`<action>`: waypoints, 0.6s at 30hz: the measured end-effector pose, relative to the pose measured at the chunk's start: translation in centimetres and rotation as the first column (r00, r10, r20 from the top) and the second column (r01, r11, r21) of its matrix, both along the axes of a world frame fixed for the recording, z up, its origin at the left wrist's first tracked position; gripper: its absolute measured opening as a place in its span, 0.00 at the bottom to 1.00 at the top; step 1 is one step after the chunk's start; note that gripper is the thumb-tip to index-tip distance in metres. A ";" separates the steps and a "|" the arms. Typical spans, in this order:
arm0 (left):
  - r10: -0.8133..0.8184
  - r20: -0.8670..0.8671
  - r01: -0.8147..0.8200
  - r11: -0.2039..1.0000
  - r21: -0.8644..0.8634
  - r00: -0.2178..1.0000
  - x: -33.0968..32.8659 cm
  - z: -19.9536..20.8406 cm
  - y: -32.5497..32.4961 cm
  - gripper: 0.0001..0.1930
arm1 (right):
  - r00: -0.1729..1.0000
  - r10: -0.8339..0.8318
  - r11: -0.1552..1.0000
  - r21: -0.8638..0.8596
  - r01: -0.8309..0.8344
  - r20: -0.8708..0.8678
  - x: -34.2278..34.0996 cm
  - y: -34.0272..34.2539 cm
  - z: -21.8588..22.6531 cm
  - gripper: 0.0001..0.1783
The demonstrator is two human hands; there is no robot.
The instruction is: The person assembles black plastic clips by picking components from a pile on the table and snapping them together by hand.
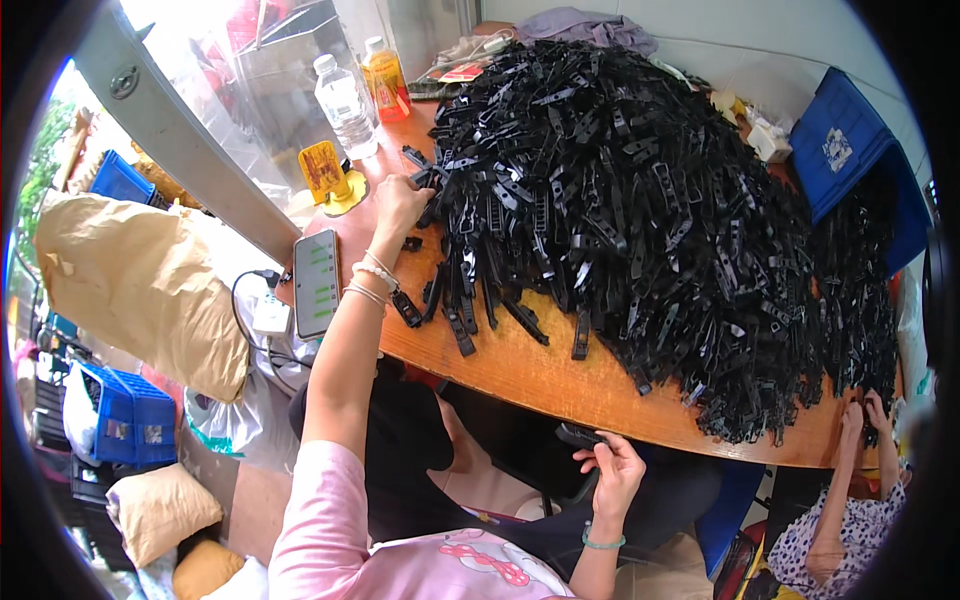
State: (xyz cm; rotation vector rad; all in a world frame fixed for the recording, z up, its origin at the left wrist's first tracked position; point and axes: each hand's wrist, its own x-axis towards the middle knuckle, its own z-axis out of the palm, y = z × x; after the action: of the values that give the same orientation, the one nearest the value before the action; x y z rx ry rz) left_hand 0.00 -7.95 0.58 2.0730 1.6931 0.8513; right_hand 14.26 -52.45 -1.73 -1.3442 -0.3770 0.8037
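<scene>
A large heap of narrow black plastic parts (600,210) covers most of the wooden table (430,350). At the heap's left edge, my left hand (403,207) has its fingers closed at a black plastic part (428,178); its fingertips are partly hidden among the pieces. My right hand (612,470) is in front of the table's near edge, above my lap. Between its thumb and fingers it grips one elongated black plastic part (580,437). Several loose parts lie near the table's front edge, including one (525,320) below the heap.
Left of my forearm lies a phone (317,283) with a lit screen. Behind it stand a yellow stand (325,172), a clear bottle (345,108) and an orange drink bottle (386,80). A blue crate (845,145) leans at the right. A co-worker's hands (865,418) touch the heap's right end.
</scene>
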 end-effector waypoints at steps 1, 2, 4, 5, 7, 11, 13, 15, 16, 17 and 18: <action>0.007 -0.042 -0.009 0.998 -0.061 0.999 0.1 0.5 0.1 0.15 | 1.000 0.017 1.000 -0.015 -0.017 0.007 0.1 -0.1 0.0 0.09; 0.009 -0.042 -0.012 0.998 -0.061 0.999 0.0 0.5 0.4 0.15 | 1.000 0.006 1.000 -0.014 -0.007 -0.028 0.2 -0.1 0.0 0.10; -0.050 -0.078 0.044 0.996 -0.079 0.996 -0.7 0.3 0.8 0.13 | 1.000 0.010 1.000 -0.016 -0.011 -0.028 0.3 -0.1 -0.2 0.10; -0.047 -0.081 0.040 0.996 -0.083 0.996 -1.1 0.1 0.9 0.13 | 1.000 0.012 1.000 -0.016 -0.013 -0.026 0.4 -0.1 -0.3 0.10; -0.128 -0.039 0.126 0.991 -0.046 0.991 -1.6 0.2 0.7 0.11 | 0.999 0.013 1.000 -0.014 -0.014 -0.037 0.4 -0.2 -0.4 0.10; -0.036 0.164 0.046 0.997 -0.058 0.986 -2.2 2.1 -1.5 0.10 | 0.998 0.007 1.000 0.012 -0.006 -0.064 0.2 0.0 0.0 0.11; -0.058 0.492 0.061 0.998 0.009 0.869 -2.5 3.6 -4.3 0.11 | 0.998 0.015 1.000 0.021 -0.013 -0.060 0.0 0.4 0.2 0.12; -0.044 0.933 0.504 0.850 -0.154 0.358 -0.9 5.3 -9.9 0.09 | 0.996 -0.023 1.000 -0.006 0.022 -0.081 -0.1 0.7 0.6 0.13; -0.062 0.961 0.615 0.779 -0.122 0.269 -0.6 5.4 -12.2 0.08 | 0.995 0.007 1.000 0.020 -0.005 -0.098 0.0 0.5 0.3 0.14; 0.016 0.980 0.680 0.719 -0.148 0.196 0.4 5.6 -15.2 0.10 | 0.992 0.002 0.999 0.050 0.004 -0.129 -0.1 0.6 0.5 0.13; -0.033 0.971 0.734 0.661 -0.157 0.238 1.1 5.6 -17.7 0.18 | 0.991 0.002 0.996 0.084 0.009 -0.135 -0.3 0.6 1.0 0.13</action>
State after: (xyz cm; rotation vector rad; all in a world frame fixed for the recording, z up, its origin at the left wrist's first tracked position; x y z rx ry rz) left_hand 1.13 -25.67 6.23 1.0116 0.5155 0.8493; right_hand 13.98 -51.90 -0.74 -1.2043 -0.2988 0.8611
